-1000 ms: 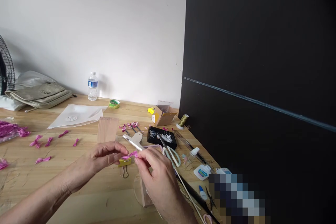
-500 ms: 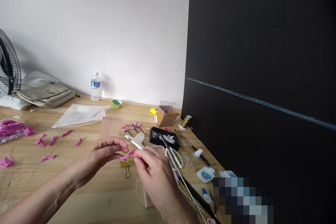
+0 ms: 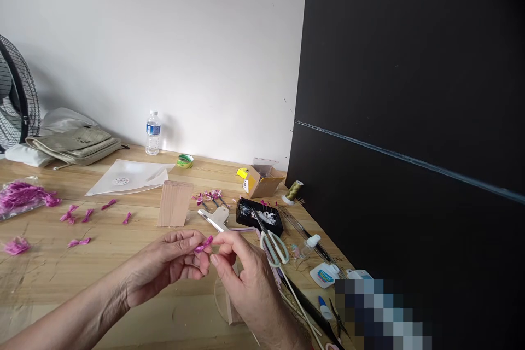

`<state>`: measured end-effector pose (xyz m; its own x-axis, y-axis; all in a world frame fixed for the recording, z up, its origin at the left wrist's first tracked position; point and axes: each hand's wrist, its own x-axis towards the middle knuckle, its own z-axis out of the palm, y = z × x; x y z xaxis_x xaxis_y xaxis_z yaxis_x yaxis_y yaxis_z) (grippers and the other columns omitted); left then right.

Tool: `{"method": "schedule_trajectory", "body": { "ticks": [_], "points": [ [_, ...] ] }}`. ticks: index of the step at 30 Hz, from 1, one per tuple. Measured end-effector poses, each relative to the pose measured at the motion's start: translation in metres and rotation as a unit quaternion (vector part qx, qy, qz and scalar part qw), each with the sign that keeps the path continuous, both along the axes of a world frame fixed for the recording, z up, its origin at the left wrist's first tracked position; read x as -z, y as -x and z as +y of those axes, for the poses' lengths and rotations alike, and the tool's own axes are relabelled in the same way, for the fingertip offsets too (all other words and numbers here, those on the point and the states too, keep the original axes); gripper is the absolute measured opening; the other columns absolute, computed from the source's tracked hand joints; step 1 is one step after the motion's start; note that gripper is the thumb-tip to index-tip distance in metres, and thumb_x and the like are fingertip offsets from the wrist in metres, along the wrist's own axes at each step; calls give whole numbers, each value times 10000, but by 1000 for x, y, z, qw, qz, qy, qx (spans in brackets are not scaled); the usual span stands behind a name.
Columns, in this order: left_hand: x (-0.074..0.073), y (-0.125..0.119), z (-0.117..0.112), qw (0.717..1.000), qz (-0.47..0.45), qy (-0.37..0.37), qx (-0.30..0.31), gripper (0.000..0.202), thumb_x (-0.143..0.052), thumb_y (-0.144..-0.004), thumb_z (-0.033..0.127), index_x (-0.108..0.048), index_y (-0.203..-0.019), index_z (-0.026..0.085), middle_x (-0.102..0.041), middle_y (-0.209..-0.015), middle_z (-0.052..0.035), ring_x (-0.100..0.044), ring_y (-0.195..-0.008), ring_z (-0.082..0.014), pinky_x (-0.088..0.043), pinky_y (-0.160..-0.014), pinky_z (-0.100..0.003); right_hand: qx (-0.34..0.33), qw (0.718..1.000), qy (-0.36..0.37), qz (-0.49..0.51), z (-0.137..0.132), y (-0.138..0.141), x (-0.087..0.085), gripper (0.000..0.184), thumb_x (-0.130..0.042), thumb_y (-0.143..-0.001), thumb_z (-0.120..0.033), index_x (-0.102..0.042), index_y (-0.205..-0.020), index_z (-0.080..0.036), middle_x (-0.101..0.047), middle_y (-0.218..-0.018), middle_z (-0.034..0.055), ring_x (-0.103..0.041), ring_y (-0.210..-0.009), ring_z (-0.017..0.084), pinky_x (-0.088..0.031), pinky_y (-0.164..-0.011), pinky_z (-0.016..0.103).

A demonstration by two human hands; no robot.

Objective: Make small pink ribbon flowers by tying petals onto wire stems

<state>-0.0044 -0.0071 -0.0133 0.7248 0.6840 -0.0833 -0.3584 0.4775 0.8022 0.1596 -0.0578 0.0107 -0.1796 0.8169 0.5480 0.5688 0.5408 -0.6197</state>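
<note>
My left hand (image 3: 172,262) and my right hand (image 3: 241,273) meet over the wooden table (image 3: 102,262), fingertips pinched together on a small pink tuft (image 3: 204,244). Both hands are closed on it, the left from the left side, the right from the right. Just beyond the fingers lie a metal clip (image 3: 215,219) and white-handled scissors (image 3: 274,247). A cluster of finished pink pieces (image 3: 209,197) lies further back.
Loose pink tufts (image 3: 77,216) and a bag of pink material (image 3: 22,197) lie at the left. A wooden block (image 3: 175,203), black tray (image 3: 260,216), cardboard box (image 3: 262,180), thread spool (image 3: 294,190), glue bottles (image 3: 324,273), water bottle (image 3: 153,133) and fan (image 3: 14,101) surround them. A black panel (image 3: 410,147) stands right.
Both hands have dropped slightly toward me with the pink tuft, now covering the yellow binder clip. The camera has shifted a little, so everything on the table appears further right.
</note>
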Motion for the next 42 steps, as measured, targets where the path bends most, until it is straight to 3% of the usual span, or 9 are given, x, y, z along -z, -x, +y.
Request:
{"method": "schedule_trajectory", "body": {
  "ticks": [6, 12, 20, 22, 25, 28, 31, 36, 42],
  "points": [
    [2, -1, -6, 999, -14, 28, 15, 183, -607, -834, 257, -667, -781, 93, -654, -699, -60, -585, -647, -115, -464, -618, -213, -38, 994, 69, 80, 3, -5, 9, 87, -533, -826, -188, -522, -911, -203, -602, -641, -40, -567, -607, 115, -419, -584, 198],
    [3, -5, -11, 997, -57, 53, 25, 144, -652, -798, 251, -677, -812, 109, -657, -678, -42, -593, -621, -107, -462, -600, -201, -63, 981, 105, 147, 5, -12, 20, 192, -572, -812, -296, -505, -965, -202, -603, -701, -14, -565, -664, 143, -421, -655, 256],
    [-5, -7, -14, 999, -28, 15, 33, 97, -750, -695, 189, -699, -767, 147, -659, -614, -9, -557, -549, -70, -427, -572, -167, -81, 981, 109, 139, 7, -16, 20, 206, -604, -812, -361, -535, -935, -210, -612, -706, -12, -568, -672, 146, -425, -668, 266],
    [-8, -6, -15, 1000, 3, -18, 7, 92, -754, -688, 203, -703, -749, 158, -658, -615, 0, -548, -563, -74, -431, -591, -174, -68, 986, 75, 133, 8, -17, 20, 188, -610, -804, -354, -556, -912, -209, -609, -790, 12, -566, -748, 161, -430, -705, 278],
    [-12, -6, -13, 986, 64, -131, -82, 77, -740, -698, 245, -709, -711, 175, -654, -608, 10, -550, -597, -91, -438, -617, -185, 18, 987, 22, 160, 4, -16, 19, 144, -540, -838, -337, -554, -809, -197, -575, -851, 38, -538, -808, 170, -423, -709, 276],
    [-13, -7, -11, 947, 110, -246, -174, 35, -730, -690, 223, -715, -671, 197, -644, -587, 21, -562, -593, -106, -449, -590, -187, 67, 976, 84, 187, -7, -9, 22, 203, -510, -843, -358, -546, -735, -191, -483, -627, -20, -469, -599, 127, -381, -542, 227],
    [-10, -8, -11, 907, 138, -326, -227, 62, -694, -699, 165, -717, -666, 212, -651, -588, 25, -574, -576, -109, -462, -553, -173, 77, 967, 158, 185, -15, 2, 29, 150, -603, -749, -334, -583, -743, -185, -385, -505, -71, -347, -444, 83, -256, -404, 195],
    [-1, -10, -13, 869, 117, -417, -240, 217, -623, -745, 82, -723, -794, 268, -704, -670, 39, -633, -606, -102, -497, -568, -138, 20, 917, 279, 284, -11, 10, 29, 164, -595, -739, -311, -577, -846, -188, -573, -752, -17, -328, -358, 20, -228, -326, 167],
    [7, -11, -12, 838, 101, -476, -246, 372, -629, -732, 19, -713, -926, 326, -741, -762, 47, -662, -640, -93, -513, -599, -118, -62, 853, 307, 418, -7, 11, 23, 286, -686, -698, -383, -644, -852, -146, -488, -589, -48, -332, -429, 39, -288, -372, 153]
  ]
}}
